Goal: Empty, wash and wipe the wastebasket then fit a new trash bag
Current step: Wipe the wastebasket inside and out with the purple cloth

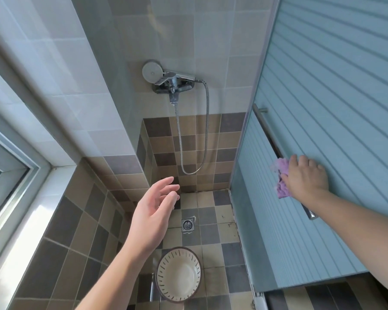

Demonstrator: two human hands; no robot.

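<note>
- The basket [178, 274] stands upright on the shower floor [211, 222], near the bottom of the view, just this side of the drain [188, 225]. Its mouth faces straight up, so its long axis runs vertical, floor to rim; the pale inside looks empty.
- The right hand [305, 175] holds a purple cloth [280, 175] pinched under the fingers and presses it against the door [323, 108], at the bar handle [267, 128].
- The left hand [152, 211] hangs open in the air above the floor, fingers relaxed and spread, holding nothing, well apart from the basket below it.
- The step in hand looks like the wash or the wipe; which one I cannot tell, since no water shows running from the tap [173, 86].
- To do it well: take the rim with the free hand and tilt the mouth toward the drain so water runs out, not pools.
- Then work the cloth round the inside wall and the bottom, and along the slots near the rim, where dirt would lodge.
- Stand it mouth down to drip before a bag goes in.
</note>
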